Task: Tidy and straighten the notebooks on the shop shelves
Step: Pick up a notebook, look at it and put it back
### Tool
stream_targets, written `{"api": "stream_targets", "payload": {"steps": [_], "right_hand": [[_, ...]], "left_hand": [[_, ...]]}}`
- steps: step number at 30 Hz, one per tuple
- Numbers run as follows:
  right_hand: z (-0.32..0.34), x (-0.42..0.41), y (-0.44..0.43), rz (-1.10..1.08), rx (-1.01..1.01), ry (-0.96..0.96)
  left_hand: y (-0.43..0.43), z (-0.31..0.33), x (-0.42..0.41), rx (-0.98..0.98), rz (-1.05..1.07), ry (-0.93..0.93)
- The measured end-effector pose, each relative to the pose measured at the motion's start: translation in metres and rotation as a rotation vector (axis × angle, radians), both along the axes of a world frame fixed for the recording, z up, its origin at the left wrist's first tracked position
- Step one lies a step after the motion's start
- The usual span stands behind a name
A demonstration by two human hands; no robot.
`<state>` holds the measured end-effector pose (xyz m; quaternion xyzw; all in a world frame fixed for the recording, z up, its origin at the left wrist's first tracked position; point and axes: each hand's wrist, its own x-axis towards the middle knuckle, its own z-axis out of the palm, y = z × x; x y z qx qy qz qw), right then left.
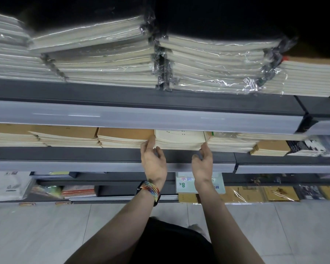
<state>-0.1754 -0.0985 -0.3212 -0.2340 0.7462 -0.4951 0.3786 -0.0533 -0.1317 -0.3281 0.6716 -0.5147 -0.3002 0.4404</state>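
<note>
Head view looks down along a dark shelving unit [141, 94] with grey floor tiles [46, 235] below it. On the top shelf lie thick packs of notebooks [103, 54] wrapped in clear plastic, piled flat with the page edges to the front; the piles are not even, and some packs stick out more than others.

On the middle shelf [65, 153] there is a row of lower stacks. Several brown-covered stacks [125, 137] stand on the left side, one beside the other. Just to the right of them is the pale notebook stack [179, 141], with a light cover that has printed lines. Next to it on the right is another stack in plastic [229, 143].

Both arms reach up to the pale notebook stack. The left grip [153, 161] is wide: its fingers are mostly straight and touch the left side of the stack, at the gap to the brown-covered stacks. The right grip [203, 161] is wide too, with straight fingers against the lower right corner of the same stack and the thumb apart. The stack lies flat on the shelf between the two grips.

A woven multicolour wristband [151, 189] is on the left wrist. Behind the right forearm, on the bottom shelf, a green card marked 8K [183, 184] is partly hidden.
</note>
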Motion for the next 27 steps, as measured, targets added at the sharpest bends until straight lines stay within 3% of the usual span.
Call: {"api": "stream_targets", "payload": {"steps": [27], "right_hand": [[0.0083,-0.0024,-0.0074,-0.108,0.028,-0.086]], "left_hand": [[-0.0016,0.0096,-0.0004,-0.039,-0.029,0.049]]}}
